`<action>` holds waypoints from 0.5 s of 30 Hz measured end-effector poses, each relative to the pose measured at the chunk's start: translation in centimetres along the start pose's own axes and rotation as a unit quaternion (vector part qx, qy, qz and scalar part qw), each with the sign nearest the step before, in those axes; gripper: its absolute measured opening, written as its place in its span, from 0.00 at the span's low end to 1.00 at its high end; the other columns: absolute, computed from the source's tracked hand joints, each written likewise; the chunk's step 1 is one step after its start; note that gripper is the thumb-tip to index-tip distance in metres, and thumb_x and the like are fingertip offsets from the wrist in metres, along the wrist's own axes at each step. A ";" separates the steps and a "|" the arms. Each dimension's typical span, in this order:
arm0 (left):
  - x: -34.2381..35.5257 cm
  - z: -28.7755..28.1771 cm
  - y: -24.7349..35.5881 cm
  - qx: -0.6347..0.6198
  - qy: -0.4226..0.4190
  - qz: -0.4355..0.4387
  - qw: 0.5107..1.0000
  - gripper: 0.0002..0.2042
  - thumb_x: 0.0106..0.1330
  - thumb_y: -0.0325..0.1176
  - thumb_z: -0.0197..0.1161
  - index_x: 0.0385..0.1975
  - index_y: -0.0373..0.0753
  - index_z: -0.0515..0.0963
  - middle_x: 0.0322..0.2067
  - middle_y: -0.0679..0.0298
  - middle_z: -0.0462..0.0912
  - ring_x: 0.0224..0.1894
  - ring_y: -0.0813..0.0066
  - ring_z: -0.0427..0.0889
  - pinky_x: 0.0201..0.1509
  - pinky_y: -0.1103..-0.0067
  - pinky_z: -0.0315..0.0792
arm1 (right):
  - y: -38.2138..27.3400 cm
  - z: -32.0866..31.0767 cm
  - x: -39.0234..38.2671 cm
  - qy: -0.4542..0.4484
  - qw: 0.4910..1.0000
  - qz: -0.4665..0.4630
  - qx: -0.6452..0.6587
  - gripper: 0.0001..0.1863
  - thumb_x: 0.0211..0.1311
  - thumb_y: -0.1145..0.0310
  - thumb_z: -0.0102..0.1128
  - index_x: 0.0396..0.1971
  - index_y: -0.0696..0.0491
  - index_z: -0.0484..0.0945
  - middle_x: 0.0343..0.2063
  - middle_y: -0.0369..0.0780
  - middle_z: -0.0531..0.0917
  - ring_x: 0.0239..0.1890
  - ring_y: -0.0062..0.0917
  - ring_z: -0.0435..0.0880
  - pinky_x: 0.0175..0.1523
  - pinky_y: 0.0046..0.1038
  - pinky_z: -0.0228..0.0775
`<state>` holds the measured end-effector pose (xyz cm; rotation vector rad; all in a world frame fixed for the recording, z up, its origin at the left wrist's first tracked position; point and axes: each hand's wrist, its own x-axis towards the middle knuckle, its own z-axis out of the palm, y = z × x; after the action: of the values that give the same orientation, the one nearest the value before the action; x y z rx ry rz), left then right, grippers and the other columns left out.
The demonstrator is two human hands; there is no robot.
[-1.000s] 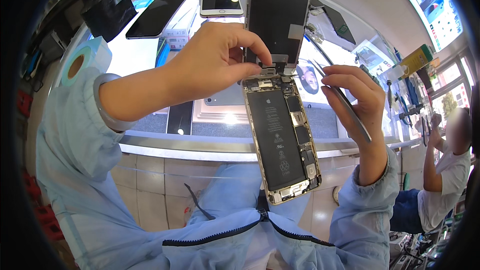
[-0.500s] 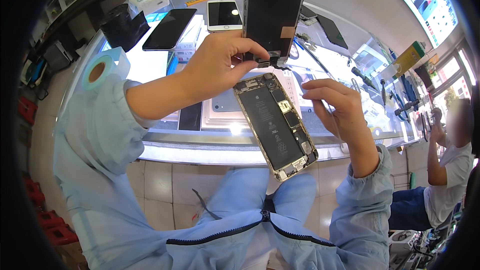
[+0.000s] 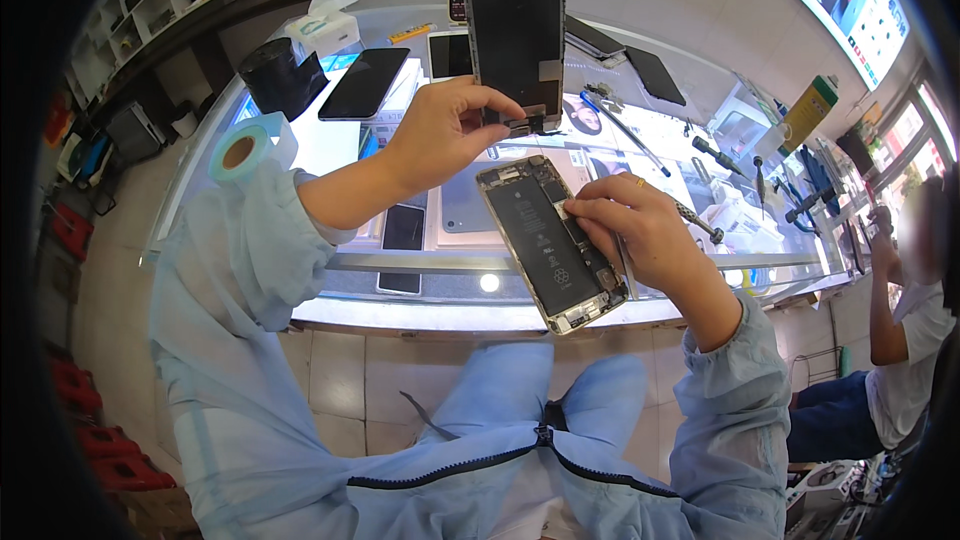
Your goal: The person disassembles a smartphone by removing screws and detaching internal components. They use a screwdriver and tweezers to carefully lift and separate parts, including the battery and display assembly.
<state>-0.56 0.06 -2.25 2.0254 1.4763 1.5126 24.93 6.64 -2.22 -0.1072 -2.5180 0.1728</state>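
Pinching the bottom end of that dark-backed, white-edged phone screen panel [image 3: 517, 35] with your left hand [image 3: 438, 132], thumb and index finger closed on it, you've got it standing upright just above the open, gold-rimmed phone body [image 3: 548, 252]. That body sits tilted between your hands, over the front part of the lit glass counter [image 3: 455, 316], long black battery [image 3: 528, 223] facing up. Your right hand [image 3: 645, 238] has its fingers curled around a slim grey metal tool [image 3: 627, 272], fingertips right at the body's right side; can't tell if they're touching it. Further out, there's a black phone [image 3: 366, 85] lying flat left of the panel, plus a pale blue-white tape roll [image 3: 241, 151] near your left sleeve, and a person in a white top [image 3: 908, 350] off to your right.
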 end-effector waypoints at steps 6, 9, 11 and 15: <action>-0.1 -0.4 0.5 -0.025 0.044 0.008 0.999 0.11 0.53 0.21 0.66 0.37 0.38 0.83 0.28 0.65 0.76 0.25 0.84 0.73 0.30 0.88 0.69 | 0.2 -0.1 -0.1 -0.005 1.000 -0.008 0.010 0.09 0.49 0.73 0.65 0.33 0.53 0.82 0.31 0.38 0.80 0.34 0.33 0.79 0.38 0.31 0.73; -0.1 -0.6 0.7 -0.017 0.048 -0.016 0.999 0.11 0.55 0.20 0.65 0.38 0.35 0.82 0.31 0.65 0.78 0.30 0.84 0.78 0.34 0.88 0.72 | 0.4 0.0 -0.3 -0.004 1.000 -0.010 0.007 0.09 0.49 0.73 0.65 0.33 0.52 0.82 0.31 0.38 0.80 0.34 0.33 0.79 0.38 0.31 0.73; -0.1 -0.9 1.0 -0.007 0.060 -0.027 0.998 0.10 0.55 0.20 0.66 0.38 0.35 0.82 0.31 0.65 0.78 0.31 0.84 0.79 0.34 0.89 0.72 | 0.3 -0.1 -0.3 -0.012 1.000 -0.007 0.005 0.09 0.49 0.73 0.65 0.33 0.52 0.82 0.31 0.37 0.80 0.34 0.32 0.79 0.38 0.31 0.73; 0.0 -0.9 1.4 -0.021 0.103 -0.008 0.994 0.10 0.54 0.23 0.67 0.37 0.37 0.83 0.27 0.66 0.78 0.26 0.87 0.75 0.28 0.89 0.68 | 0.3 -0.2 -0.3 -0.016 1.000 -0.007 0.008 0.09 0.50 0.72 0.64 0.34 0.51 0.83 0.32 0.37 0.80 0.34 0.32 0.79 0.38 0.31 0.73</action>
<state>-0.45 -0.91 -0.89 1.8768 1.5139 1.7767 25.32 6.96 -2.34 -0.0800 -2.5471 0.1908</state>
